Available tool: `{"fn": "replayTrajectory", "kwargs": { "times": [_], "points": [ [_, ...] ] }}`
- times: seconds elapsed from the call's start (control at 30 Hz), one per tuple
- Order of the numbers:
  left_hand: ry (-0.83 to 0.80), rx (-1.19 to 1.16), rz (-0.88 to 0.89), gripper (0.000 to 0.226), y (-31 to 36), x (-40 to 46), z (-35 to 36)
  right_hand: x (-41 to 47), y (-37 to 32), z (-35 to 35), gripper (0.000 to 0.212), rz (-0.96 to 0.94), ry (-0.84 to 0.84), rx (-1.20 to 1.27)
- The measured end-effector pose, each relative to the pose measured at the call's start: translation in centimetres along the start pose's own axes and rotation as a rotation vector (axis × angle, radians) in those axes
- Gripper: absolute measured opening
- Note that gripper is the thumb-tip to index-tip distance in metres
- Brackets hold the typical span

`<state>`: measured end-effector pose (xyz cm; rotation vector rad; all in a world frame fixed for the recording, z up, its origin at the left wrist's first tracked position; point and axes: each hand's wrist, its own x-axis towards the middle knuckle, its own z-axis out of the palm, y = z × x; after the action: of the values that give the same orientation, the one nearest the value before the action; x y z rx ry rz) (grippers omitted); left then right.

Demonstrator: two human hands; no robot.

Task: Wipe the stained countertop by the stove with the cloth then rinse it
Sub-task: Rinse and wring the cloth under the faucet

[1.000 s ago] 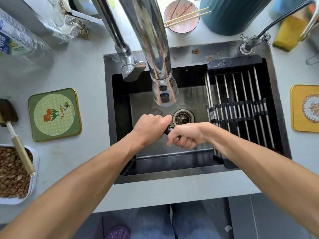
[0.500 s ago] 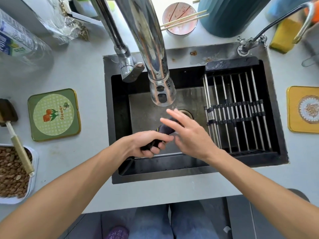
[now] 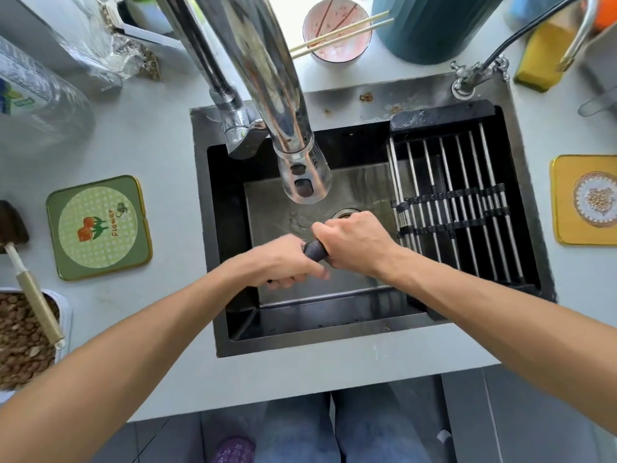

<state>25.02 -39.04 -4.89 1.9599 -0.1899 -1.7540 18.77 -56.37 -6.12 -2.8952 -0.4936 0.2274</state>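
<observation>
A dark grey cloth (image 3: 315,250), rolled tight, shows only as a short stub between my two fists over the steel sink (image 3: 334,322). My left hand (image 3: 283,259) is closed around its near end. My right hand (image 3: 355,242) is closed around its far end, just in front of the drain (image 3: 344,214). Both fists sit below the chrome tap head (image 3: 305,177). Most of the cloth is hidden inside my hands. The pale countertop (image 3: 160,145) lies to the left of the sink.
A black-and-steel drying rack (image 3: 457,208) fills the sink's right side. A green coaster (image 3: 98,227), a tray of brown pellets (image 3: 23,339) with a brush sit left. A yellow coaster (image 3: 584,198) lies right. A bowl with chopsticks (image 3: 337,31) and a sponge (image 3: 542,61) are behind.
My right hand, open with fingers spread half a second ago, has closed around the cloth's far end. Both fists now grip the rolled cloth.
</observation>
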Motion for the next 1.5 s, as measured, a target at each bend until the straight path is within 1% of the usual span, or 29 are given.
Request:
{"fn": "replayTrajectory", "kwargs": {
  "times": [0.07,0.13,0.2,0.23,0.27,0.33,0.37,0.43,0.5,0.53,0.57,0.6,0.63,0.67,0.73,0.8,0.87,0.9,0.97,1.03,1.07,1.1,1.13,1.2,1.23,1.3,1.37,1.43,1.5],
  "points": [
    [0.288,0.348,0.058,0.035,0.7,1.2,-0.1,0.7,-0.8,0.1,0.02,0.2,-0.178,0.023],
    [0.467,0.629,0.135,0.024,0.8,2.0,0.1,1.4,-1.0,0.4,0.025,0.394,-0.361,0.175],
    [0.563,0.828,0.238,0.012,0.4,2.4,0.1,2.1,-0.7,0.6,0.029,0.478,-0.588,0.42],
    [0.592,0.897,0.28,0.014,0.1,2.6,0.2,2.2,-0.3,0.5,0.028,0.482,-0.692,0.549],
    [0.611,0.95,0.314,0.016,-0.2,2.8,0.4,2.1,0.1,0.4,0.028,0.485,-0.767,0.665],
    [0.642,1.012,0.349,0.018,-0.5,3.1,0.8,1.8,0.7,0.3,0.025,0.49,-0.836,0.801],
    [0.652,1.028,0.346,0.018,-0.3,3.2,1.0,1.7,0.9,0.4,0.025,0.492,-0.826,0.801],
    [0.677,1.006,0.337,0.015,0.0,3.6,1.2,1.3,1.0,0.8,0.029,0.488,-0.732,0.703],
    [0.664,0.893,0.305,0.011,0.3,3.6,1.7,0.7,1.0,1.2,0.025,0.471,-0.587,0.575],
    [0.645,0.809,0.251,0.009,0.5,3.5,1.8,0.3,1.0,1.3,0.016,0.47,-0.508,0.529],
    [0.602,0.71,0.165,0.01,0.6,3.2,1.8,-0.3,0.9,1.4,0.016,0.463,-0.436,0.502],
    [0.512,0.575,0.061,0.015,0.5,3.0,1.6,-1.1,0.7,1.4,0.031,0.444,-0.379,0.482],
    [0.379,0.389,-0.038,0.022,0.3,2.7,1.3,-2.0,0.6,1.5,0.051,0.404,-0.31,0.471],
    [0.218,0.171,-0.12,0.028,0.0,2.4,1.1,-2.9,0.3,1.6,0.065,0.356,-0.216,0.454],
    [-0.056,-0.17,-0.189,0.032,-0.7,1.9,1.0,-4.7,-0.4,1.6,0.074,0.245,-0.006,0.41],
    [-0.223,-0.374,-0.177,0.026,-0.8,1.0,1.5,-5.9,-0.7,1.7,0.073,0.144,0.089,0.347],
    [-0.352,-0.526,-0.158,0.02,-0.8,0.3,2.5,-6.2,-0.7,2.2,0.067,0.059,0.107,0.298],
    [-0.403,-0.591,-0.151,0.027,-0.8,-0.1,3.0,-6.0,-0.7,2.4,0.061,0.034,0.132,0.289],
    [-0.503,-0.677,-0.125,0.039,-0.7,-0.7,3.9,-5.3,-0.5,2.7,0.039,-0.006,0.259,0.292],
    [-0.583,-0.717,-0.084,0.041,-0.4,-1.3,4.8,-4.5,-0.1,2.8,0.011,-0.093,0.414,0.304],
    [-0.604,-0.731,-0.066,0.041,-0.2,-1.5,5.2,-4.1,0.2,2.7,0.004,-0.144,0.452,0.318],
    [-0.612,-0.74,-0.047,0.041,-0.2,-1.6,5.4,-3.9,0.7,2.5,0.006,-0.191,0.454,0.325],
    [-0.608,-0.738,-0.031,0.04,-0.2,-1.7,5.4,-3.5,1.1,2.1,0.015,-0.226,0.424,0.31],
    [-0.565,-0.66,-0.003,0.038,-0.3,-1.6,4.6,-3.0,1.8,1.2,0.044,-0.278,0.279,0.235],
    [-0.529,-0.57,0.005,0.039,-0.4,-1.4,4.0,-3.0,2.1,0.7,0.051,-0.294,0.199,0.189],
    [-0.422,-0.333,-0.015,0.047,-0.2,-1.0,2.9,-2.9,2.2,0.1,0.046,-0.296,0.077,0.091],
    [-0.248,-0.159,-0.071,0.05,0.3,-0.4,2.3,-2.4,1.9,-0.1,0.032,-0.243,-0.043,0.016],
    [-0.034,-0.047,-0.089,0.039,0.8,0.5,2.3,-1.3,1.6,-0.1,0.025,-0.138,-0.16,-0.066],
    [0.188,0.158,-0.07,0.028,1.4,1.4,2.4,-0.1,1.2,-0.1,0.021,-0.003,-0.253,-0.109]
  ]
}}
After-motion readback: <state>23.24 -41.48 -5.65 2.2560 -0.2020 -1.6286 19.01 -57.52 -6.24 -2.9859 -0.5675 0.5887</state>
